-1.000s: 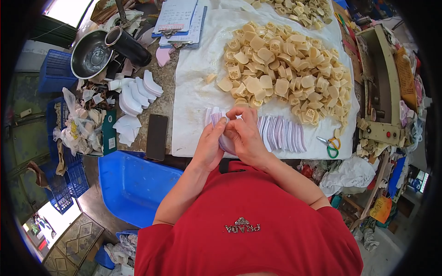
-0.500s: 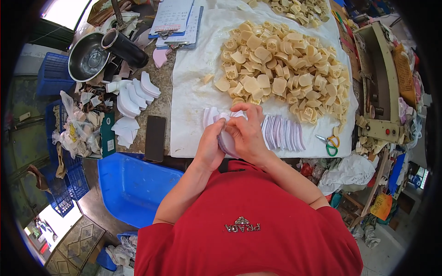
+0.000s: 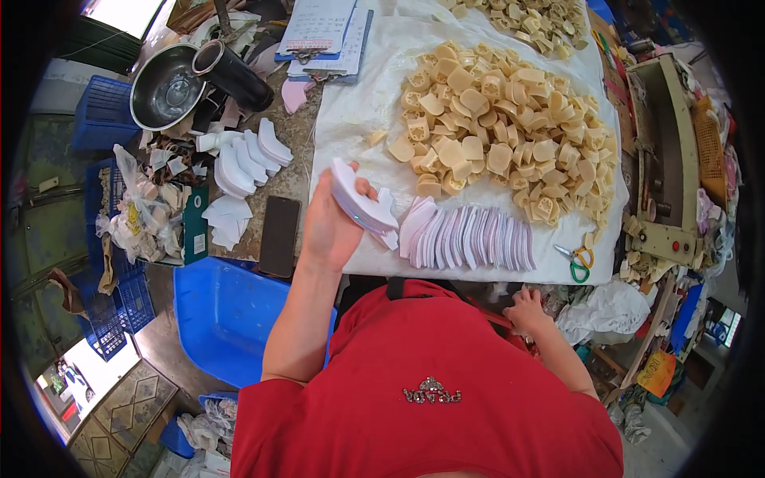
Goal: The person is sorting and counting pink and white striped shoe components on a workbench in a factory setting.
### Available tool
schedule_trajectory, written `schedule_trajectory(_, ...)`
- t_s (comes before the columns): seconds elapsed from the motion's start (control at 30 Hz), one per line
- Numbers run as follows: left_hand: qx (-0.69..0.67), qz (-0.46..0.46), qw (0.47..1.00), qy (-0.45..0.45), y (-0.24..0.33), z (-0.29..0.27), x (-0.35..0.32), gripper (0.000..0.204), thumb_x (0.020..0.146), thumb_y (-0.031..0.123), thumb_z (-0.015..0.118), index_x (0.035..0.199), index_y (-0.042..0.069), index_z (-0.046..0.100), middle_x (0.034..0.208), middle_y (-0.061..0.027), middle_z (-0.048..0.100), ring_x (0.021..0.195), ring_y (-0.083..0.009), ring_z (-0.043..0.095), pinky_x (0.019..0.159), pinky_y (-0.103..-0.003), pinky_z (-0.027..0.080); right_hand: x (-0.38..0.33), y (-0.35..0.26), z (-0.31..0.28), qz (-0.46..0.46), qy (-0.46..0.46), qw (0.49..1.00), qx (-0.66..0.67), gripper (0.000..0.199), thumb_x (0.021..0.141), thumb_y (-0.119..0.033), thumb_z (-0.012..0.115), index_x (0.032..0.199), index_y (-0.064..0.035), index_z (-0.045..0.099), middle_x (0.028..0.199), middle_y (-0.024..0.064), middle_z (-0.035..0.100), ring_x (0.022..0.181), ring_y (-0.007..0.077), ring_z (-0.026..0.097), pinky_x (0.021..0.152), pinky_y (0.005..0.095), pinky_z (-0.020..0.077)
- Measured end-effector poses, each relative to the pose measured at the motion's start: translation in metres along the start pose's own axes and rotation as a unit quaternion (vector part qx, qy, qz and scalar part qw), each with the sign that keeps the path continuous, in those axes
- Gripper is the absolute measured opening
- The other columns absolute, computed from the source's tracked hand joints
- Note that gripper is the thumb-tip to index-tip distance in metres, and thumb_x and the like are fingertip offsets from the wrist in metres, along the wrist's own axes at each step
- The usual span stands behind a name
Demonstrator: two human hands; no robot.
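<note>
My left hand [image 3: 328, 227] grips a small stack of curved white and lilac pieces [image 3: 362, 205], raised over the front left of the white cloth. To its right, a long row of similar curved pieces [image 3: 470, 237] stands on edge close together. My right hand [image 3: 527, 311] is down at the table's front edge, beside my body, its fingers apart and slightly bent. A red thing lies close to those fingertips; I cannot make out whether they touch it. Beyond the row is a large heap of cream-coloured moulded pieces [image 3: 502, 127].
Green-and-yellow-handled scissors [image 3: 580, 263] lie on the right of the cloth. Leftward are a phone [image 3: 279, 237], stacked white curved pieces [image 3: 235, 167], a metal bowl [image 3: 163, 88], a dark cup [image 3: 235, 76] and clipboards [image 3: 323, 36]. A blue tub [image 3: 239, 319] sits below the table's left front.
Both hands were together over the row's left end. My left hand has moved left, lifting the stack. The right hand has let go and dropped right to the table's front edge. The view shifted slightly.
</note>
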State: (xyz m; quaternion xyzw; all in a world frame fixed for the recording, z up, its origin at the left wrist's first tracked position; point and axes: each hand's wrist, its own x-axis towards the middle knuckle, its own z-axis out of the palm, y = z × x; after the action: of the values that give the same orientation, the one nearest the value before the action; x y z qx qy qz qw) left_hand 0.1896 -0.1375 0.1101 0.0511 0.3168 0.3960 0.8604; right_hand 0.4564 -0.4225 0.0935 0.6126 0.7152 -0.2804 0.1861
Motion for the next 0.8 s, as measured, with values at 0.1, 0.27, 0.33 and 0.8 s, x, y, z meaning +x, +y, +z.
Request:
schedule_trajectory(0.1,0.015,-0.038,0.999,-0.026,-0.013,-0.006,-0.006,0.03,0.091,0.014,0.041,0.117,-0.001,0.038,0.089,-0.0107,0.052,0.083,-0.0214,0.052,0.08,-0.037,0.044,0.027,-0.005,-0.02,0.009,0.05,0.967,0.251,0.028,0.08,-0.012,0.055,0.107,-0.0049,0.055,0.096,0.0165,0.055,0.094,0.0348,0.051,0.085,0.0407,0.0393)
schedule_trajectory(0.27,0.19,-0.067,0.974,-0.102,-0.028,0.009,-0.016,0.043,0.088,0.007,0.043,0.129,-0.005,0.034,0.117,-0.0156,0.053,0.109,-0.0251,0.051,0.095,-0.039,0.04,0.117,-0.066,-0.122,-0.056,0.393,0.831,0.389,0.024,0.076,-0.008,0.066,0.097,-0.0018,0.057,0.09,0.0135,0.058,0.084,0.0295,0.055,0.074,0.0337,0.0447)
schedule_trajectory(0.33,0.203,-0.073,0.967,-0.137,-0.032,0.014,-0.018,0.041,0.089,0.006,0.042,0.129,-0.004,0.036,0.12,-0.0138,0.051,0.111,-0.023,0.05,0.095,-0.037,0.04,0.132,-0.089,-0.143,-0.09,0.418,0.806,0.408,0.027,0.073,-0.009,0.069,0.096,-0.0018,0.057,0.09,0.0127,0.058,0.085,0.0275,0.056,0.074,0.0334,0.0454)
schedule_trajectory(0.8,0.169,-0.048,0.979,-0.099,-0.039,0.007,-0.026,0.043,0.089,0.001,0.037,0.132,-0.003,0.032,0.122,-0.0132,0.047,0.113,-0.0213,0.048,0.098,-0.037,0.037,0.153,-0.089,-0.138,-0.035,0.275,0.838,0.47,0.03,0.072,-0.015,0.068,0.094,0.0012,0.058,0.079,0.0133,0.059,0.072,0.0245,0.059,0.065,0.0328,0.0464)
